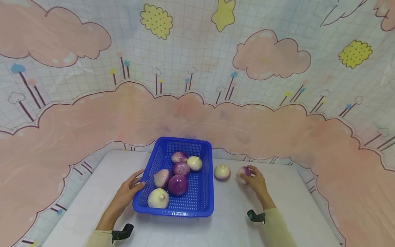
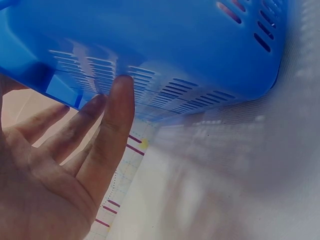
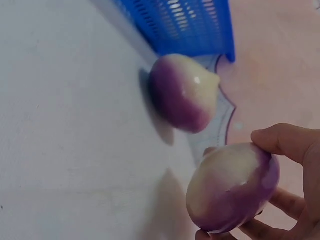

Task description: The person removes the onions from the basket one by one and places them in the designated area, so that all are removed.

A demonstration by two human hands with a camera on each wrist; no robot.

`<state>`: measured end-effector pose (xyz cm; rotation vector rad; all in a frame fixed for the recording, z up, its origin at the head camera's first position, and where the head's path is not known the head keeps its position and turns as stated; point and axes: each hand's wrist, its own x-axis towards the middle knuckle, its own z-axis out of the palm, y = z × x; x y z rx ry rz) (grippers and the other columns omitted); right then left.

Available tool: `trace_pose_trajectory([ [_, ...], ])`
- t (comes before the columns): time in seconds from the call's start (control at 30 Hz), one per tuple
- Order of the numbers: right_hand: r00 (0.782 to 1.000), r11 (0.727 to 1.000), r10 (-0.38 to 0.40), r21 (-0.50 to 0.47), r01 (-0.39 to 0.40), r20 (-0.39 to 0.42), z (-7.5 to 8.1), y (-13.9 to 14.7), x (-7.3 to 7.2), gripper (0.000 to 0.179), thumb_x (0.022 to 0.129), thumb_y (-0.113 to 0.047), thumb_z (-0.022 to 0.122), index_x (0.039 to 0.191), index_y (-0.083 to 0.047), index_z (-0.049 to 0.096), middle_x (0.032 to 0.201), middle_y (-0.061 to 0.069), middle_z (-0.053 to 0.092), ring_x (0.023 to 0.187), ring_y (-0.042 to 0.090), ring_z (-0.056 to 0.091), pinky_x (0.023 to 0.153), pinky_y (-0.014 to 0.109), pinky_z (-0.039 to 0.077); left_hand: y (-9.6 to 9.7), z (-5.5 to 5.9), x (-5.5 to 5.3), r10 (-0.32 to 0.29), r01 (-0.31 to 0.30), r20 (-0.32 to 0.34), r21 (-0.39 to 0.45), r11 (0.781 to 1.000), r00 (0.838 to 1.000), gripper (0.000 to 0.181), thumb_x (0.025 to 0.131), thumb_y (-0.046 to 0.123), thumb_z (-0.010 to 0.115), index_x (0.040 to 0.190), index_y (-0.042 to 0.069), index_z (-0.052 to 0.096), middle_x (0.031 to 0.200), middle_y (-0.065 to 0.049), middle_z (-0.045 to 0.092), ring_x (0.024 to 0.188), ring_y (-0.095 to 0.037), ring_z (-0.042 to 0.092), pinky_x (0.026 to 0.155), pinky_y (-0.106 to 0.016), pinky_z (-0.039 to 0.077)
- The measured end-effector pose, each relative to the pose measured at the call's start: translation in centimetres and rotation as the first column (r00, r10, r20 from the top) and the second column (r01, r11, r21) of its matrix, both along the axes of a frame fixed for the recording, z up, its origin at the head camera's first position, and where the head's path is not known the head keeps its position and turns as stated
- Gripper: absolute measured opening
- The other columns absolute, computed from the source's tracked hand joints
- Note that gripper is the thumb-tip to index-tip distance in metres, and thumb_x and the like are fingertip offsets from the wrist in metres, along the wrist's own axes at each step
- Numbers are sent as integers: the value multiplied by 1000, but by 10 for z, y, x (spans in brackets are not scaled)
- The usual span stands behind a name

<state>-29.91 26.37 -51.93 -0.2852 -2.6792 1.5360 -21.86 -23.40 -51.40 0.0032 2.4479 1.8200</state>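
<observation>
Right hand (image 1: 259, 183): thumb and fingers clamped on glossy, rounded purple-and-white onion (image 3: 232, 190), right of frame centre. Second onion, pale, round, purple-flushed (image 1: 222, 172): on table, between held onion and blue perforated plastic basket (image 1: 197, 200), just beside basket's right wall. Left hand (image 1: 126, 192): fingers straight, spread apart, touching basket's left side. Basket: lower centre, six purple or white onions (image 1: 178, 185) inside, floor exposed along right half. White table (image 1: 308, 206): room rightward from right hand to lower-right edge; far edge behind onions.
</observation>
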Motion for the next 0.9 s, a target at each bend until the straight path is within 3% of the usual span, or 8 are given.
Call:
trace_pose_trajectory([
  [0.17,1000,1000,-7,-11,7,19,-4,0,-5,63,87,-30,73,140,-8,47,141,27,49,121,38,55,84,32,50,0,0,0,3,-3,5,2,1000,1000,65,100,36,55,155,19,27,154,-27,36,136,-49,44,103,-59,46],
  [0.43,1000,999,-16,-39,16,22,-10,-3,-14,67,86,-31,73,142,-8,45,145,26,46,123,40,52,76,27,51,0,-2,-2,9,-9,0,3,1000,1000,66,99,37,56,155,19,27,154,-27,36,137,-50,41,105,-61,43],
  [0.57,1000,1000,1,-22,-1,7,-15,-3,-20,67,87,-29,73,143,-9,43,146,25,45,129,42,49,90,41,54,-1,-3,-3,10,-10,-4,12,1000,1000,65,99,36,56,155,19,27,154,-27,36,137,-50,42,104,-60,44],
  [0.67,999,1000,23,4,-23,-32,-19,-4,-23,65,86,-24,73,143,-8,43,146,27,45,132,44,48,102,52,47,-1,-3,-2,12,-12,-8,20,1000,1000,65,99,35,56,155,19,28,154,-27,37,136,-50,43,104,-60,45],
  [0.9,998,998,58,24,-57,-36,-19,-6,-21,65,86,-19,72,143,-8,43,148,27,44,136,46,43,111,57,39,0,0,1,10,-10,-8,11,1000,1000,65,99,35,56,155,18,28,152,-27,38,135,-49,44,104,-60,45],
])
